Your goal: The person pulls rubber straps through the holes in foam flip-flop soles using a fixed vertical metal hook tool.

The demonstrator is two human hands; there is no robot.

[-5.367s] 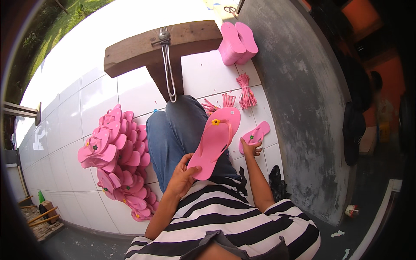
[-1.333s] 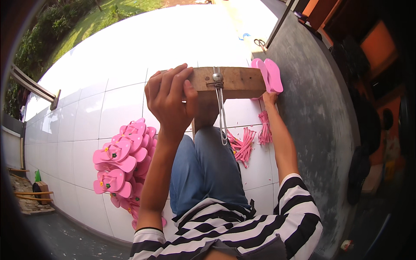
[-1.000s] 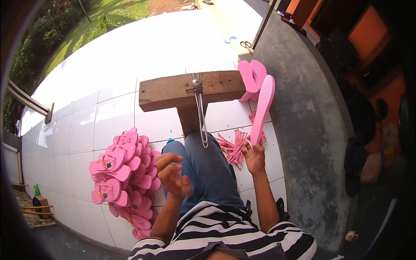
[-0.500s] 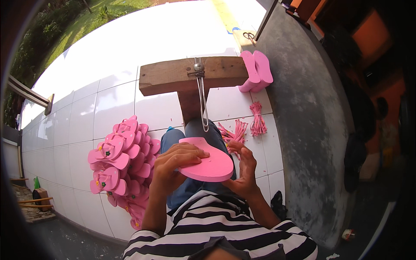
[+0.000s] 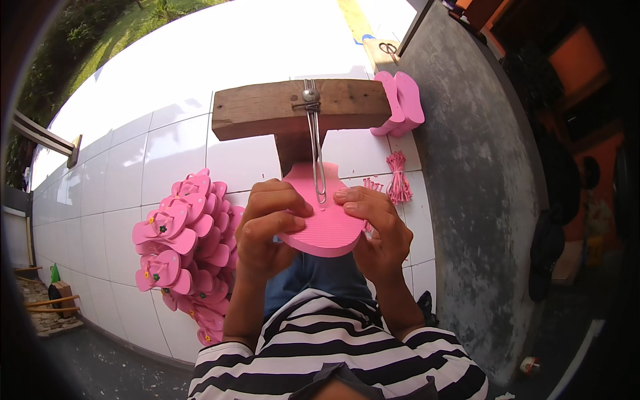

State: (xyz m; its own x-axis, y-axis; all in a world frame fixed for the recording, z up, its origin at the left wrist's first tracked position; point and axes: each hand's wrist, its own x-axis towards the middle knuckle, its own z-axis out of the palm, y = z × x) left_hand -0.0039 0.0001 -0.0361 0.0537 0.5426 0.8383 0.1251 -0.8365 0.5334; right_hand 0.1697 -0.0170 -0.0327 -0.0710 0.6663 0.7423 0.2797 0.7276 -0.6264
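A pink flip-flop sole (image 5: pixel 327 230) lies between my two hands, its ridged face up. My left hand (image 5: pixel 272 217) grips the left edge, thumb and fingers pressing on top. On the right edge my right hand (image 5: pixel 380 220) holds it the same way, fingers over the top. A long metal wire hook (image 5: pixel 316 150), fixed to a wooden T-shaped stand (image 5: pixel 247 110) by a round metal bolt, reaches down to the sole's middle. Its rounded tip is at a small mark there; whether it enters a hole I cannot tell.
Finished pink flip-flops with straps (image 5: pixel 180 233) are piled on the white tiles at left. Stacks of bare soles (image 5: pixel 403 103) stand beyond the stand at right. A tied bundle of pink straps (image 5: pixel 398 179) and loose ones lie nearer. Scissors (image 5: pixel 388 50) rest farther back.
Both hands have moved the sole forward, up to the wire hook. My right hand, its fingers raised off the top before, now presses on the sole.
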